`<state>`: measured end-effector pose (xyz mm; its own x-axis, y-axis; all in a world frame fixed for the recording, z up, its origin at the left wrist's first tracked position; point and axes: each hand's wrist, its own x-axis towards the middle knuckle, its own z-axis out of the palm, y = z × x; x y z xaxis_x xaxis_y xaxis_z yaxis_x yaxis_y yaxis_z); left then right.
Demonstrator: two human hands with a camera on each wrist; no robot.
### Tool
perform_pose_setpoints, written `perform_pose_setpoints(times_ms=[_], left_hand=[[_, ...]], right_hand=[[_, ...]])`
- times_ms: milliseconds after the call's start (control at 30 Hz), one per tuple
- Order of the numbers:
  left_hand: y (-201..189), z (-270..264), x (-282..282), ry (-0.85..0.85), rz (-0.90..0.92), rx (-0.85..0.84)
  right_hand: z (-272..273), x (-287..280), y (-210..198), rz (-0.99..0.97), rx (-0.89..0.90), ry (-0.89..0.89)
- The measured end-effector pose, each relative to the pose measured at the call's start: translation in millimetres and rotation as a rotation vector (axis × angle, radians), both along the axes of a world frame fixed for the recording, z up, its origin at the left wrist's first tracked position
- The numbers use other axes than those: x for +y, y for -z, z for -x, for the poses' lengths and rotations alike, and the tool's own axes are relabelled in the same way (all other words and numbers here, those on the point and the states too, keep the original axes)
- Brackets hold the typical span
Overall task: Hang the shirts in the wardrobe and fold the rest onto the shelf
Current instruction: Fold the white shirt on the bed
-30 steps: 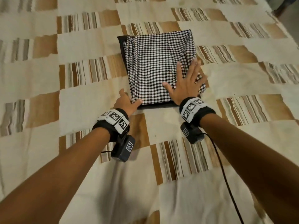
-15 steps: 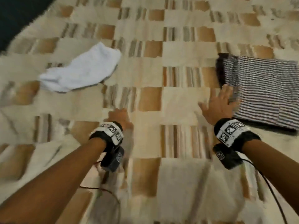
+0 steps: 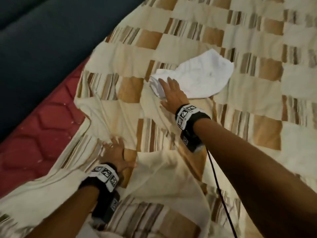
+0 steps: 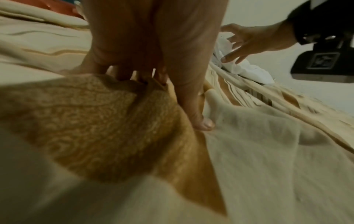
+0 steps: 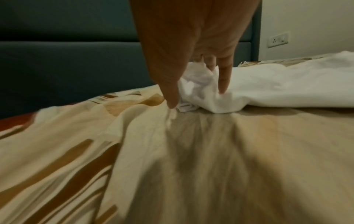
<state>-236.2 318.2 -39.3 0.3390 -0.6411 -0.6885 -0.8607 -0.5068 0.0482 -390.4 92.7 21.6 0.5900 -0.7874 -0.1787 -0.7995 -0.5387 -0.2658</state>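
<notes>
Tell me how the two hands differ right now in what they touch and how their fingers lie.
The right hand reaches farther up the bed, with straight, spread fingers touching the crumpled white garment. The left hand is nearer the person and touches only the patterned bedspread, pressing into rumpled folds of it. Shared: each wears a marked wrist band, and neither has closed round anything.

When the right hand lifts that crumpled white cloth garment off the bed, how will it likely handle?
Probably floppy: the crumpled white cloth garment lies in soft folds on the beige patchwork bedspread and should drape from wherever it is gripped. Likely light, as it looks thin. The right hand touches only one bunched end, so the rest may trail and drag.
</notes>
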Motion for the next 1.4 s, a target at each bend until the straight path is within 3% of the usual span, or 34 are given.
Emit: perform_pose_setpoints(times_ms=[167,300,433,500,600,767,967,1167,1300,1400], left_hand=[[0.5,2.4,-6.3,-0.084,-0.028,0.096],[-9.6,2.8,-7.8,-0.082,-0.056,0.123],[-55.4,0.5,-9.4,-0.068,-0.060,0.149],[-93.6,4.9,-11.8,-0.151,0.020,0.328],[-166.7,40.1,-25.0,-0.139,0.255,0.566],[-287.8,112.2,-45.6,-0.155,0.606,0.559],[-447.5,167.7,-21.9,-0.012,0.875,0.682],[-574.5,218.1,12.4,0.137,1.081,0.635],[-653.9,272.4,39.9,0.280,1.109,0.649],[-703.3,304.4,50.8,0.378,1.148,0.618]], right_hand=[[-26.0,-25.8,3.5,-0.121,0.104,0.155],[3.1,9.7,-28.9,-0.250,0.163,0.148],[44.9,53.8,-74.2,-0.576,0.039,0.149],[56.0,64.3,-103.4,-0.744,-0.107,0.209],[67.5,74.0,-169.0,-0.787,-0.312,0.278],[125.0,78.1,-301.7,-0.660,-0.463,0.188],[229.3,99.1,-438.0,-0.435,-0.353,0.105],[299.9,147.3,-577.3,-0.184,-0.365,0.002],[313.6,204.1,-643.0,-0.250,-0.462,-0.155],[321.7,233.3,-673.6,-0.160,-0.456,-0.178]])
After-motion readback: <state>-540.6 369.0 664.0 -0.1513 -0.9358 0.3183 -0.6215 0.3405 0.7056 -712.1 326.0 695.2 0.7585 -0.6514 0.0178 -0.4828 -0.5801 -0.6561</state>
